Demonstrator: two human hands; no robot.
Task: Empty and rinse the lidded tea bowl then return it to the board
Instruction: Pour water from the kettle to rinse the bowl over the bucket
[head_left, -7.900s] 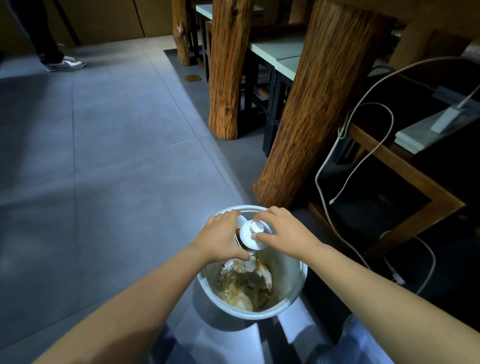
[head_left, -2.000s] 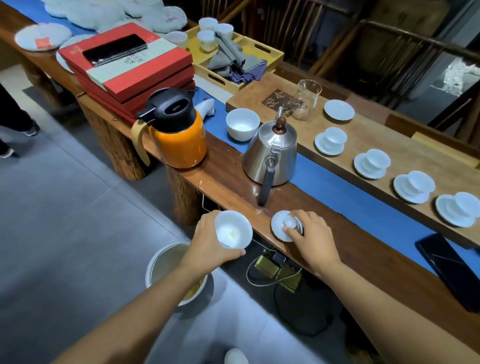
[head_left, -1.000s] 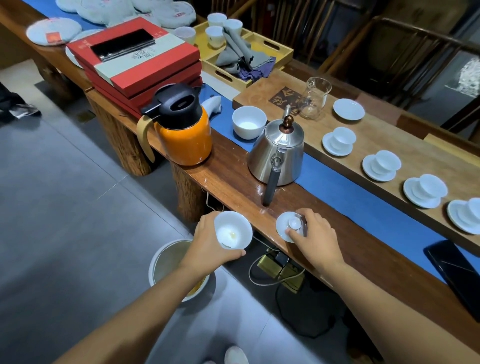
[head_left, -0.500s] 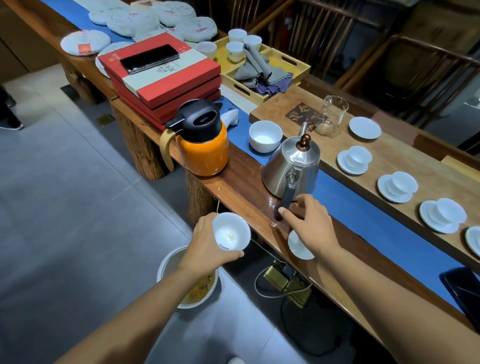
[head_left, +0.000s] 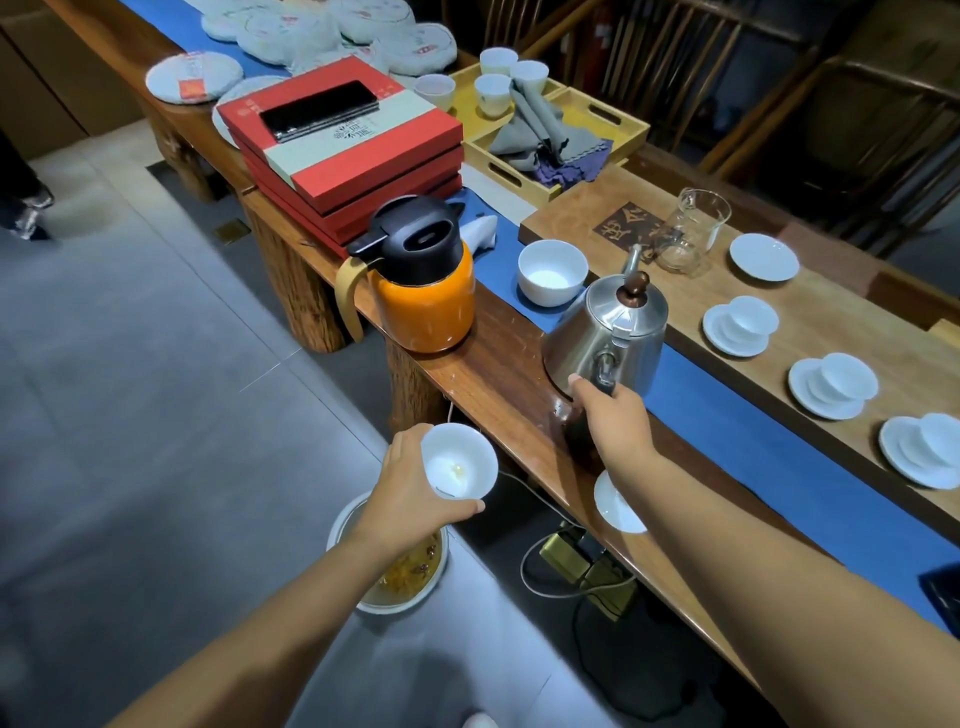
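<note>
**Tea bowl held off the desk edge, kettle handle grasped**

The small white porcelain tea bowl is gripped by the left hand just off the near edge of the long dark wooden desk, above the floor, its mouth tilted toward the camera. Only a faint yellowish trace and a dark speck are seen inside it. Below it on the grey floor, a round metal waste bucket is seen, holding brownish liquid and wet leaves.

The dark handle of the polished steel kettle is wrapped by the fingers of the right hand; the kettle's base sits on the desk. The white porcelain lid lies at the desk's near edge, partly hidden by the right forearm (which way up cannot be told).

Farther back, a white ceramic bowl rests on the blue runner, beside an orange vacuum jug with a black top. On the light wooden tea board, a clear glass pitcher and several white saucers with cups are set out.
</note>
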